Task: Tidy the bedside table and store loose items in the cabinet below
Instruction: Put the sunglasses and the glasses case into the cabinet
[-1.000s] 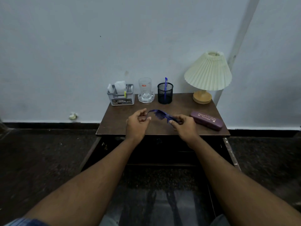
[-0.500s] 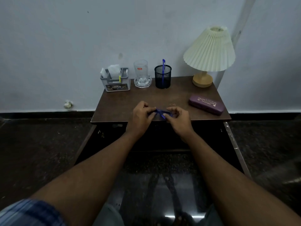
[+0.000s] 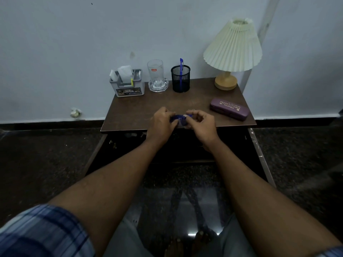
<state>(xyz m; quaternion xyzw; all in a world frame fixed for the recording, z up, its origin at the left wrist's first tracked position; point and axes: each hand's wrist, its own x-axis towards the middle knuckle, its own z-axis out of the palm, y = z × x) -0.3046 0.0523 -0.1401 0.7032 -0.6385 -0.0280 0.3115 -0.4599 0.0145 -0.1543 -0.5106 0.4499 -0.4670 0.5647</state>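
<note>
A pair of blue glasses [image 3: 179, 120] is held folded between both hands just above the front edge of the brown bedside table [image 3: 141, 110]. My left hand [image 3: 161, 125] grips their left end with curled fingers. My right hand [image 3: 201, 126] pinches the right end. Most of the glasses are hidden by my fingers. A purple glasses case [image 3: 229, 109] lies closed on the table to the right of my hands. Below the tabletop the cabinet [image 3: 185, 145] is dark and its inside cannot be made out.
Along the back of the table stand a grey organiser box [image 3: 128, 89] with papers, a clear glass mug [image 3: 157, 76], a black mesh pen cup [image 3: 181, 78] with a blue pen, and a lamp [image 3: 232, 52] with a pleated shade. A small pale object [image 3: 75, 113] lies by the wall.
The glasses went from spread open between my hands to folded. My hands came closer together and lower, toward the table's front edge. The view has tilted downward.
</note>
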